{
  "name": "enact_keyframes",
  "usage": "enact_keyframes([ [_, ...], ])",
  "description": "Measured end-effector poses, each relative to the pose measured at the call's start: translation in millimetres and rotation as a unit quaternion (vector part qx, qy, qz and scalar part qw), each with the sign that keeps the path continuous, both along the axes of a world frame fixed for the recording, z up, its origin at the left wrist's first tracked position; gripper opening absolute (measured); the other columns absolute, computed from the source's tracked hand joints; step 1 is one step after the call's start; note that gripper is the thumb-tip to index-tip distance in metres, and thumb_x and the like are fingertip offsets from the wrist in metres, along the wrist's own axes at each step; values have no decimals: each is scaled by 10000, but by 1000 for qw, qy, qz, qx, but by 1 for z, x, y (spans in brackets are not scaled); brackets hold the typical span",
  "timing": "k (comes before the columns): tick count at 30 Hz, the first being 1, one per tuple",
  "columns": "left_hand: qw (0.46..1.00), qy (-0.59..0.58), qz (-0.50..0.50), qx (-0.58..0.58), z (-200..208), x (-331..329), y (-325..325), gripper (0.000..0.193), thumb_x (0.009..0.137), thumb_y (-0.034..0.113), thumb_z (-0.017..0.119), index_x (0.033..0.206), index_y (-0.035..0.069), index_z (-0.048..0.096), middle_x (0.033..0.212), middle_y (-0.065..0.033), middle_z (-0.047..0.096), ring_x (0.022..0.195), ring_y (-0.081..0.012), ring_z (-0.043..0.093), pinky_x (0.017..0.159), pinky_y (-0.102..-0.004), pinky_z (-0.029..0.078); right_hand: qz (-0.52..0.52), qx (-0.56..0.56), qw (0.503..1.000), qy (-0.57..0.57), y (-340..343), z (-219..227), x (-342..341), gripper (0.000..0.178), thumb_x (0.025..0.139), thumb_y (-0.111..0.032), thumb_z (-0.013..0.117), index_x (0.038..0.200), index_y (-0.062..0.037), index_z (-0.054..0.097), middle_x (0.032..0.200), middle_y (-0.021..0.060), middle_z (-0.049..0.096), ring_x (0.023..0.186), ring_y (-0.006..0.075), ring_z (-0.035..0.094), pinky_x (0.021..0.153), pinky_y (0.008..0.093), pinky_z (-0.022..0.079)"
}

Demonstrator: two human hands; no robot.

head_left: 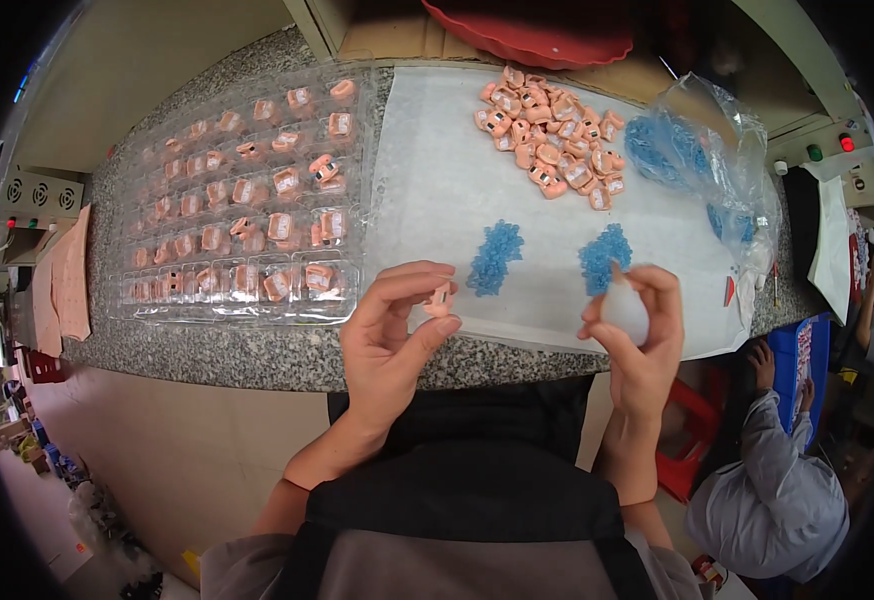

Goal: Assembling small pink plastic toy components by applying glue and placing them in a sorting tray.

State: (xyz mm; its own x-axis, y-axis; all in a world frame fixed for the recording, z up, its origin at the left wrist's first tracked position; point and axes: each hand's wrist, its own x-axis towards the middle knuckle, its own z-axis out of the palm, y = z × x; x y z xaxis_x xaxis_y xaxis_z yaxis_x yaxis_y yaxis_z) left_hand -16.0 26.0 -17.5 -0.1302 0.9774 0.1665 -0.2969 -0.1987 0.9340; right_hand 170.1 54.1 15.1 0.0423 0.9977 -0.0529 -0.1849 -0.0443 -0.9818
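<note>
1. Speckled granite bench (pixel 287 355); on its left lie clear trays (pixel 357 200), pockets holding peach pieces.
2. Left hand (pixel 387 335) pinches a small peach piece (pixel 440 301) between thumb and fingers, above the bench's near edge; a loose pinch could drop it.
3. Left blue bead heap (pixel 495 258) sits on the white sheet (pixel 417 150); a sleeve or wrist brushing it could scatter beads.
4. Behind it, a loose peach pile (pixel 554 135).
5. Right hand (pixel 647 345) grips a white squeeze bottle (pixel 625 312), nozzle up, before the right blue bead heap (pixel 605 240); squeezing too hard could spill any contents.
6. Farther right, a clear bag (pixel 727 130) with blue beads.
7. Machine panel (pixel 846 165): markings too small to read; no brand legible anywhere.
</note>
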Motion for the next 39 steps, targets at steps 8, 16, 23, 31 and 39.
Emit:
enact_keyframes([
  [8, 1000, -3, 21, -14, -3, -8, -15, 312, 648, -56, 590, 927, 16, 470, 1000, -131, 476, 870, -204, 503, 775, -301, 397, 71, 119, 900, -414, 25, -39, -30, 238, 667, 22, 554, 872, 10, 434, 717, 101, 483, 623, 220, 527, 532, 316, 413],
  [16, 1000, -17, 15, -9, -8, -15, -18, 296, 666, -83, 588, 936, -16, 484, 1006, -132, 474, 894, -167, 495, 802, -275, 386, 36, 124, 841, -526, 23, -36, -51, 104, 668, -10, 576, 745, 7, 508, 722, 126, 517, 612, 310, 510, 546, 337, 402],
  [23, 1000, -11, 8, -8, -7, -15, -18, 292, 665, -81, 591, 930, -14, 489, 1008, -129, 475, 887, -162, 495, 795, -271, 386, 35, 136, 823, -550, 31, -38, -50, 126, 662, -19, 578, 763, 0, 504, 711, 146, 531, 613, 308, 518, 535, 327, 401],
  [31, 1000, -1, -7, -10, -3, 0, -13, 293, 660, -89, 590, 929, -12, 499, 1002, -125, 480, 885, -161, 497, 792, -268, 390, 124, -27, 991, -34, 15, -31, -26, 106, 674, -3, 574, 760, -2, 512, 688, 117, 539, 575, 202, 523, 542, 289, 421],
  [39, 999, 33, -31, 9, 1, 20, -5, 306, 656, -95, 590, 937, -9, 505, 1005, -127, 479, 903, -162, 496, 800, -262, 389, 153, -128, 958, 207, 0, -35, -11, 111, 678, -7, 581, 764, -7, 511, 714, 120, 507, 612, 185, 504, 574, 289, 427],
])
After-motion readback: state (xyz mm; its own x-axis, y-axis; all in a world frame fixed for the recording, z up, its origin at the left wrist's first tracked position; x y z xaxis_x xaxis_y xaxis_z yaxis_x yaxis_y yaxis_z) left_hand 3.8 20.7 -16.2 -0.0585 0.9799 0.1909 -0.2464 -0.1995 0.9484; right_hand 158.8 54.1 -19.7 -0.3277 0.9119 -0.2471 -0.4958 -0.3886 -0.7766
